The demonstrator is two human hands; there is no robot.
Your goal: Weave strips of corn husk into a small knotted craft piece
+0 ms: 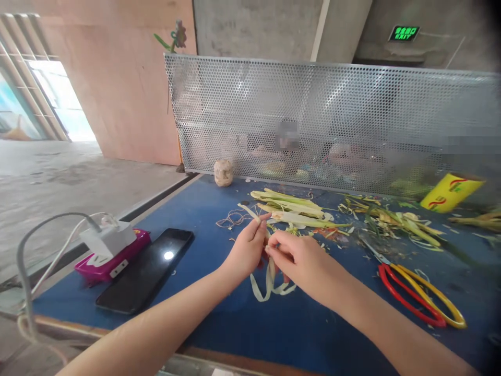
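Observation:
My left hand (249, 244) and my right hand (299, 261) meet over the middle of the blue table. Between them they pinch a pale strip of husk (270, 279), its loops hanging below my fingers. One pale end sticks out beyond my left thumb. The exact crossing of the strip is hidden by my fingers. Just past my hands lies a pile of pale green husks (291, 201). A thin string (230, 218) lies in a tangle to their left. Scissors (415, 292) with one red and one yellow handle rest to the right, blades slightly apart.
To the left are a black phone (146, 274) and a magenta power strip (111, 266) with a white charger (107, 240) and cables. A perforated metal screen (250, 99) closes off the back. Before it stand a whitish jar-shaped object (223, 173), leaf scraps (395, 222) and a yellow roll (450, 193).

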